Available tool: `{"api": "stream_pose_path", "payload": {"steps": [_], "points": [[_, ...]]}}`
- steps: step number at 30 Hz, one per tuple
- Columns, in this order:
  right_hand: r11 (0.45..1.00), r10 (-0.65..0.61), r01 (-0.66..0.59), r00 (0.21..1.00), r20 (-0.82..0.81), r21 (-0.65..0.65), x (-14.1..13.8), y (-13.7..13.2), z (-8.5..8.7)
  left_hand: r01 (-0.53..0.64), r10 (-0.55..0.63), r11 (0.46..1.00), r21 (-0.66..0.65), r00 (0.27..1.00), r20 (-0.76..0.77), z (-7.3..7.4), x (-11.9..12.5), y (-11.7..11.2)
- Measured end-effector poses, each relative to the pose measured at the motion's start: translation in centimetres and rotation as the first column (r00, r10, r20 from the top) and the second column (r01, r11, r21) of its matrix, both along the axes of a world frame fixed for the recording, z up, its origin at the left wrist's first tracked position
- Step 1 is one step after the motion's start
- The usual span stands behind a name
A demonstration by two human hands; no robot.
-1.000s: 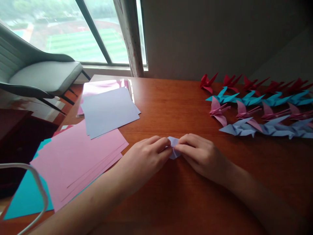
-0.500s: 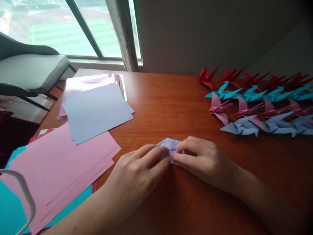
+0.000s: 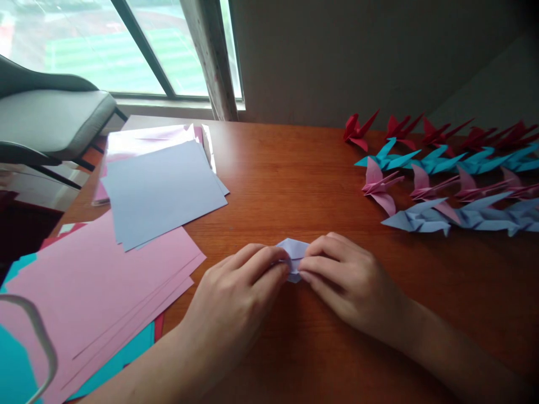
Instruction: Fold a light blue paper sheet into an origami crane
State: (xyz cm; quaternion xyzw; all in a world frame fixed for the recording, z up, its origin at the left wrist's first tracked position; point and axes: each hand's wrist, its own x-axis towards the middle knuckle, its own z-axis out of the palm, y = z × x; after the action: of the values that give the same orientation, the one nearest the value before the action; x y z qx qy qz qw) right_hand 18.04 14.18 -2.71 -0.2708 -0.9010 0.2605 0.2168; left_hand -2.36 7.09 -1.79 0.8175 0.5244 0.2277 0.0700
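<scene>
A small folded piece of pale lilac origami paper [image 3: 293, 248] lies low over the wooden table [image 3: 278, 185], between my two hands. My left hand [image 3: 240, 292] pinches its left side, thumb and fingers close together. On its right side, my right hand [image 3: 351, 275] grips the edge with thumb and fingertips. The paper's top point and a crosswise fold show between the hands; its outer sides are covered by my fingers.
Rows of folded paper cranes in red [image 3: 357, 133], turquoise [image 3: 387, 157], pink [image 3: 379, 184] and pale blue [image 3: 416, 217] stand at the right. Pale blue sheets [image 3: 168, 193] and pink sheets [image 3: 105, 292] lie stacked at the left. A white curved cable-like thing [image 3: 46, 342] crosses the lower left corner.
My fingers have shifted a little on the folded paper; the right thumb has moved slightly outward. The view has moved slightly, and the sheets and cranes lie as before.
</scene>
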Motion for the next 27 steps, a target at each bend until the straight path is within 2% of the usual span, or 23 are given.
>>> {"api": "stream_pose_path", "payload": {"steps": [5, 13, 20, 27], "points": [[1.000, 0.005, -0.005, 1.000, 0.012, -0.020, 0.1, 0.1, 0.2, -0.017, 0.021, 0.999, -0.051, 0.997, 0.081, -0.2, 0.2, 0.1], [0.995, 0.098, -0.096, 0.994, 0.046, -0.031, 0.5, 0.7, 0.6, -0.011, 0.013, 0.999, -0.034, 0.997, 0.069, -0.4, 0.1, 0.0], [0.994, -0.012, 0.015, 1.000, 0.023, -0.105, 0.1, 0.0, 0.2, -0.031, 0.034, 0.998, -0.048, 0.998, 0.050, -0.1, 0.3, 0.2], [0.984, -0.118, 0.118, 0.993, 0.009, -0.132, -0.7, -0.7, 0.2, -0.056, 0.063, 0.996, -0.073, 0.993, 0.096, -0.4, 0.5, 0.3]]}}
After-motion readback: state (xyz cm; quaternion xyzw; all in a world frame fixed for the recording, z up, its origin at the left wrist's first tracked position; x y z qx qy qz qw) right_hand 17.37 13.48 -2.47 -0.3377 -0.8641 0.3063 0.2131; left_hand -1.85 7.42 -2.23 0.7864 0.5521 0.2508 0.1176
